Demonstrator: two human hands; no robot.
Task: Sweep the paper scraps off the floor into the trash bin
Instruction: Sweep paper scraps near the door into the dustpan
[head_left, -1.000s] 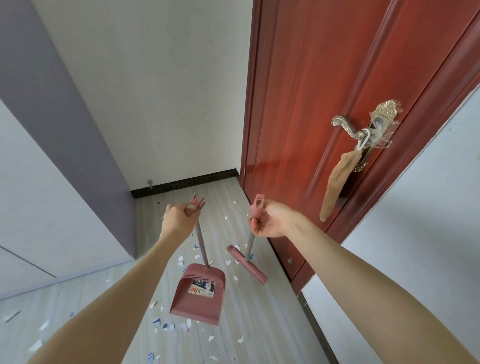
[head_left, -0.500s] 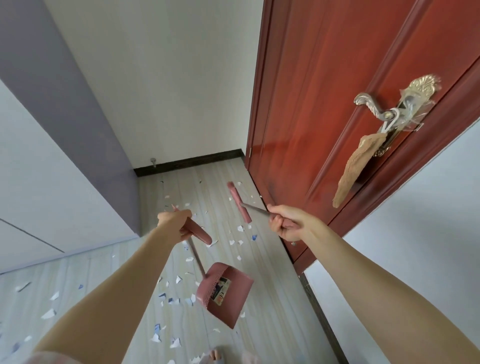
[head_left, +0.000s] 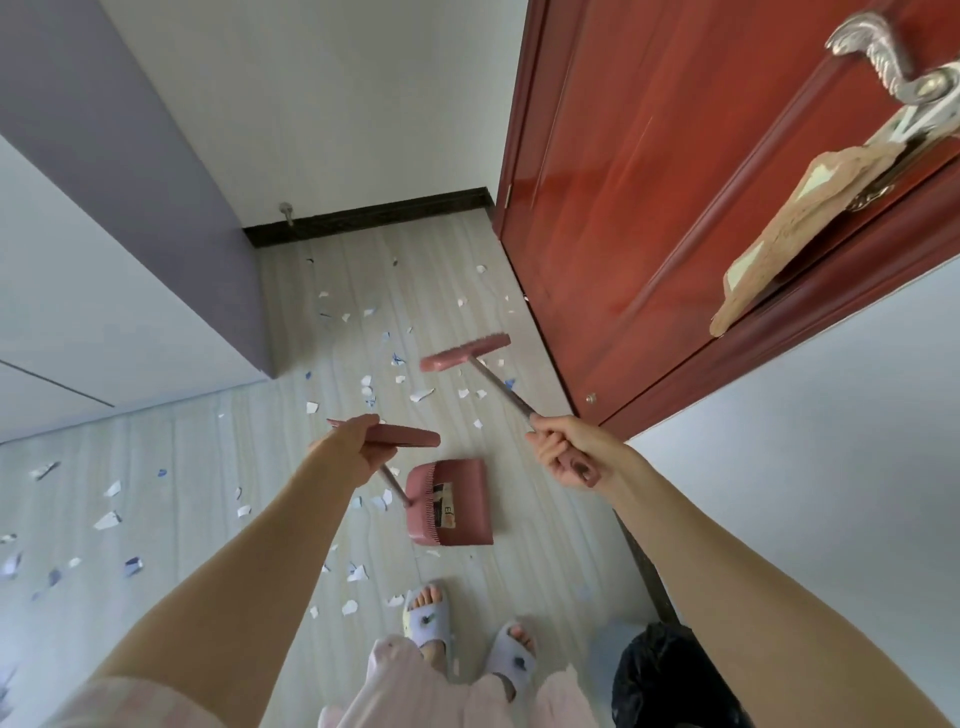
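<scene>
Both arms fwd; left hand (head_left: 363, 447) & right hand (head_left: 563, 452) grips closed.

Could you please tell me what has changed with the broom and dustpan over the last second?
The right hand has swung the broom from hanging near the door out over the scraps, head forward. The left hand has lowered the dustpan towards the floor near the feet. Both hands still grip their handles. The paper scraps remain scattered on the floor, unswept.

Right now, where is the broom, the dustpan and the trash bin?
broom (head_left: 465, 352), head view, on its pink brush head.
dustpan (head_left: 457, 512), head view, on the pan's flat pink inside.
trash bin (head_left: 670, 675), head view, on its black bag liner.
</scene>
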